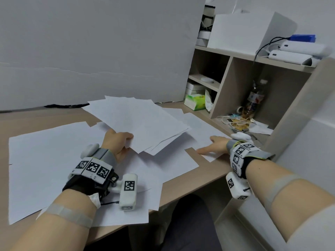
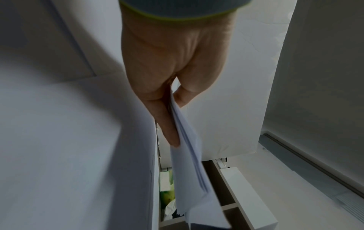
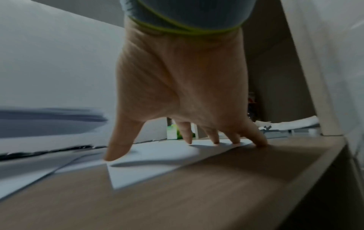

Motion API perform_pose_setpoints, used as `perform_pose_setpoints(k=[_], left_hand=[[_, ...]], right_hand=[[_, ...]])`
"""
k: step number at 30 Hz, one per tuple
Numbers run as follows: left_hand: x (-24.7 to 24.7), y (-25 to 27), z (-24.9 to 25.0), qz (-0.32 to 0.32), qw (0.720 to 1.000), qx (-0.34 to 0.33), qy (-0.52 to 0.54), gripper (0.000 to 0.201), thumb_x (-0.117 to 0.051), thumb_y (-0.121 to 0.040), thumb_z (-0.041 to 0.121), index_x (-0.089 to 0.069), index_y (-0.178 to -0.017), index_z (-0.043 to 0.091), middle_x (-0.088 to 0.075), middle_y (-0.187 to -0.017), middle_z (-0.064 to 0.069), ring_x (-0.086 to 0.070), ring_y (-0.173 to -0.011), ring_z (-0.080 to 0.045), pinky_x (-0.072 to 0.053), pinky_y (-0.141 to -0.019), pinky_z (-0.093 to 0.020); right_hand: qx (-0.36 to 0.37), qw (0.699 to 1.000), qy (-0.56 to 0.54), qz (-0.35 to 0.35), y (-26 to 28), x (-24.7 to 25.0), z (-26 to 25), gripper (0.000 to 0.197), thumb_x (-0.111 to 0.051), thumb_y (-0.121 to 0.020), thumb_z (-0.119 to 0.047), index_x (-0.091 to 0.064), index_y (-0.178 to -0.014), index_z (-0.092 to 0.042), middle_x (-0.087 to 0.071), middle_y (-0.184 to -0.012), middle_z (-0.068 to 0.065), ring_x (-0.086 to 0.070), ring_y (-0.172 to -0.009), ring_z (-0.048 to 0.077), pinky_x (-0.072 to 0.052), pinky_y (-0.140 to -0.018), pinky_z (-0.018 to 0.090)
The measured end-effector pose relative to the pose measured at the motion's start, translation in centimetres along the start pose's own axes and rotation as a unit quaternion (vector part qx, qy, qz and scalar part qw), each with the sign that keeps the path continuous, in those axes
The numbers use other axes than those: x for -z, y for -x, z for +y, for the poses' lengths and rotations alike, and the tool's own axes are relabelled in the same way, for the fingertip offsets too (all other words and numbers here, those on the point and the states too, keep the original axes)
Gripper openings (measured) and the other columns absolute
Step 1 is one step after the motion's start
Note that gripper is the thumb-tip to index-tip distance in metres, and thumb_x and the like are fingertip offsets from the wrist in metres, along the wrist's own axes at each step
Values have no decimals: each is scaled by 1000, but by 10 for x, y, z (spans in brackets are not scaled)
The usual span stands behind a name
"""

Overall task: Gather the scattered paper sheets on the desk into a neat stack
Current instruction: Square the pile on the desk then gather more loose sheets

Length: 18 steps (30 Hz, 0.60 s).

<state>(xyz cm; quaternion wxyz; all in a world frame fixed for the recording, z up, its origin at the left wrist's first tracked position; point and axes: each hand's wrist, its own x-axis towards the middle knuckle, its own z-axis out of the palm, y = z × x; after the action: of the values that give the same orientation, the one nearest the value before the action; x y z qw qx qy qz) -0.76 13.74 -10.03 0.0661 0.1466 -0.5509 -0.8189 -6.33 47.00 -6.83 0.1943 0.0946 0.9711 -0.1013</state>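
My left hand (image 1: pixel 119 142) pinches a loose bundle of several white sheets (image 1: pixel 137 122) by its near corner and holds it above the desk (image 1: pixel 181 189); in the left wrist view the thumb and fingers (image 2: pixel 169 124) clamp the sheets' edges (image 2: pixel 189 152). My right hand (image 1: pixel 213 145) lies spread on a single white sheet (image 1: pixel 201 129) at the right of the desk, and its fingertips (image 3: pixel 236 140) and thumb press on the paper (image 3: pixel 153 157). More white sheets (image 1: pixel 54 165) lie scattered and overlapping on the left and middle of the desk.
A beige shelf unit (image 1: pixel 228 84) stands at the back right with a green tissue box (image 1: pixel 194 101), a plastic bottle (image 1: pixel 253 100) and clutter. A white box (image 1: pixel 241 29) and white devices (image 1: pixel 299 51) sit on top. A white wall panel (image 1: pixel 90 51) stands behind the desk.
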Motion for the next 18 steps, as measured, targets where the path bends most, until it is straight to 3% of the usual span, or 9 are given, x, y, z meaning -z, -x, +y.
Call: perform_pose_setpoints(k=[3,7,9,12,18], left_hand=[[-2,2,-1,4,1000,4,8,36,-50,-89,-16,-57,-118,3,-69,-101,-12,-67,-86,-32,-57,-82,-43],[0,1,-2,13,1000,16,18,36,-50,-88,-17,-56,-122,-3,-67,-110,-19,-67,-89,-35,-56,-83,-45],[2,0,-3,22,999,20,21,40,-52,-87,-16,-53,-126,-6,-65,-115,-22,-67,-91,-37,-57,-80,-45],[4,-1,-1,31,999,26,22,42,-54,-86,-15,-51,-128,-9,-65,-114,-23,-67,-86,-35,-58,-73,-42],[7,-4,1,34,998,39,37,41,-54,-87,-15,-46,-126,-9,-62,-114,-26,-67,-84,-36,-59,-68,-41]], right_hand=[[25,998,45,21,-7,-7,-11,119,-57,-66,-84,-21,-155,-16,-20,-162,5,-24,-147,28,-25,-118,43],[29,994,79,64,-3,-9,-22,100,-58,-68,-78,-44,-142,-12,-48,-144,9,-48,-128,31,-41,-106,42],[24,991,76,108,-2,-11,-23,75,-62,-78,-62,-54,-130,-10,-58,-130,12,-56,-117,32,-45,-96,37],[26,984,5,176,-1,-14,-20,41,-62,-90,-29,-61,-121,-3,-62,-124,18,-59,-114,35,-41,-79,31],[-4,970,-70,231,6,-2,-13,34,-57,-90,-15,-61,-120,0,-61,-123,21,-58,-115,37,-47,-91,37]])
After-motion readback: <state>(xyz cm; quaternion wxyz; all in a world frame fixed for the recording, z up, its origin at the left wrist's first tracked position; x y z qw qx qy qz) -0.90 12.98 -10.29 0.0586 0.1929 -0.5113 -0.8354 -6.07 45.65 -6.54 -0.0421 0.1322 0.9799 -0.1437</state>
